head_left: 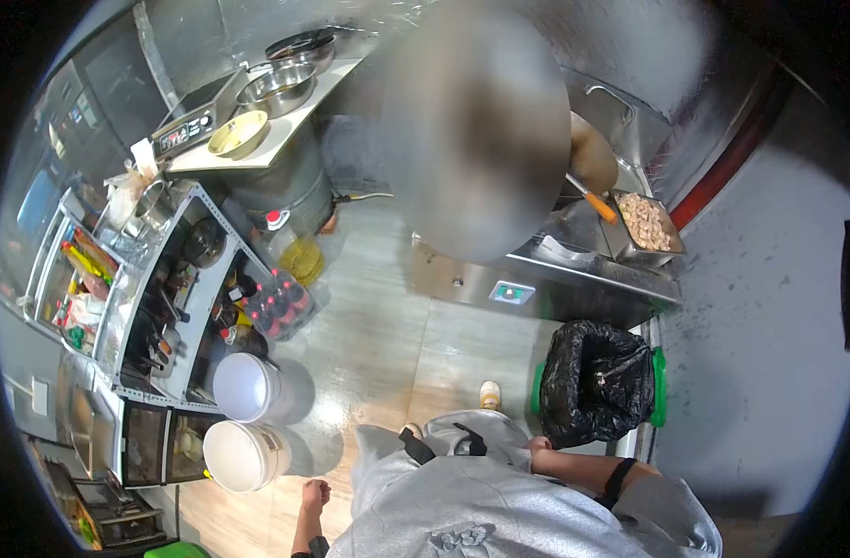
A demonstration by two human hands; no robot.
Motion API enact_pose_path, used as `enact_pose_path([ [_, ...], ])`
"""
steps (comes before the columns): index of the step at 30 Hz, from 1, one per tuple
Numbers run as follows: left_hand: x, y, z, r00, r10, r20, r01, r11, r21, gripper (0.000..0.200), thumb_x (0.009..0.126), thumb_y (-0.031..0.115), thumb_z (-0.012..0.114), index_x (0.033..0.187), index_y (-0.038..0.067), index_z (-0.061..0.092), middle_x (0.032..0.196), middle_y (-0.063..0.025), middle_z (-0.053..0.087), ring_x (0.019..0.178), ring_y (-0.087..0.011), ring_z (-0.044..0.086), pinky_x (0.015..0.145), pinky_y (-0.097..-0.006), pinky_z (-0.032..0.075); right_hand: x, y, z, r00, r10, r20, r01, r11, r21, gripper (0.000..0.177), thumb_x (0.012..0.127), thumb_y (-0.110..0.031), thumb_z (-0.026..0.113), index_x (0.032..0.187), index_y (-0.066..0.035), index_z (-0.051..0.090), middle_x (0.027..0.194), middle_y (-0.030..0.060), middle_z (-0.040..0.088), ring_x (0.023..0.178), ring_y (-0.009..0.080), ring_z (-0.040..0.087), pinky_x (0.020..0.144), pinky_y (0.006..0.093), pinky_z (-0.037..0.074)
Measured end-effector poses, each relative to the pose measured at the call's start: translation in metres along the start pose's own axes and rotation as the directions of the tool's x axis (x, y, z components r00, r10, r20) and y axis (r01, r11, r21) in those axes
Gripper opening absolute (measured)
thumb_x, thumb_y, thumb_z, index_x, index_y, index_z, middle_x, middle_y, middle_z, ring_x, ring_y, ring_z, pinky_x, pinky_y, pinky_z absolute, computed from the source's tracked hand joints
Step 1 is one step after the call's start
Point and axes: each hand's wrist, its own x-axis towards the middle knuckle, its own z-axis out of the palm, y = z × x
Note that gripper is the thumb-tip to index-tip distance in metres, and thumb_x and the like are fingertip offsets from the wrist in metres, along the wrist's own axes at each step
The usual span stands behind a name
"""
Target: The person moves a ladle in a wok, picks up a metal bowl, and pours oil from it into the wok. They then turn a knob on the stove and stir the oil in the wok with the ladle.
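My left hand (316, 494) hangs low beside my grey clothing (499, 507), its fingers curled into a loose fist with nothing visible in it. My right hand (540, 446) is at my other side, close to the black-bagged bin (594, 381). Its fingers look curled in; nothing shows in them. Beyond the bin, on the steel counter, a metal tray (650, 228) holds chopped, pale pinkish pieces that look like meat. A tool with an orange handle (599, 206) leans beside the tray. A large blurred grey oval (481, 121) hides much of the counter.
Two white buckets (243, 456) stand on the floor at left, near a shelf rack (192, 307). By the rack are an oil jug (299, 259) and a pack of dark bottles (278, 305). A side table (281, 139) carries a scale (188, 135), steel bowls and a yellow bowl (239, 135).
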Motion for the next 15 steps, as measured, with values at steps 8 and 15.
enact_pose_path([
  [8,-0.004,-0.053,-0.034,0.993,-0.112,0.020,0.114,0.990,-0.080,0.015,0.075,0.007,0.041,0.070,-0.003,0.050,0.056,-0.0123,0.050,0.038,-0.0139,0.039,0.032,-0.0237,0.030,-0.013,-0.026,0.011,0.997,0.070,0.044,-0.072,0.996,0.054,0.024,0.069,-0.023,0.061,0.089,-0.010,0.064,0.082,0.0015,0.064,0.067,0.0207,0.061,0.049,0.0402,0.049],
  [15,-0.004,-0.050,-0.037,0.998,-0.030,0.047,0.036,0.991,-0.130,0.014,0.075,0.007,0.042,0.070,-0.003,0.050,0.059,-0.0131,0.052,0.040,-0.0133,0.041,0.034,-0.0228,0.033,-0.021,-0.038,0.018,0.993,0.096,0.073,-0.098,0.995,0.027,0.023,0.070,-0.022,0.060,0.089,-0.009,0.065,0.080,0.0027,0.064,0.066,0.0219,0.061,0.050,0.0411,0.049],
])
